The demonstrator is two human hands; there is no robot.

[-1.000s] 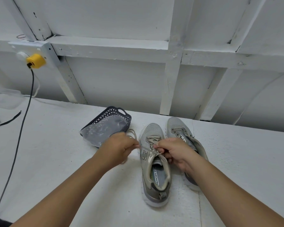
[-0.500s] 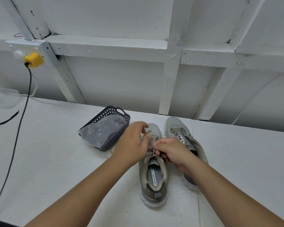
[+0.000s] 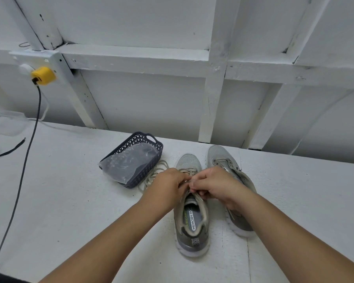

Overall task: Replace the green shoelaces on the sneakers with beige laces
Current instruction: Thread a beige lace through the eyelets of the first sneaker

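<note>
Head view, beige lace (image 3: 193, 181) between fingers (image 3: 194, 185)

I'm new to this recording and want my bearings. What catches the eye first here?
Both hands, the left hand and right hand, meet over the near sneaker, pinching its beige lace. A second sneaker stands to its right, a dark basket to the left. A yellow plug stands out on the white wall.

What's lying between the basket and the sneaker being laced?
In the head view, loose beige lace loops on the table between the basket and the left sneaker.
</note>
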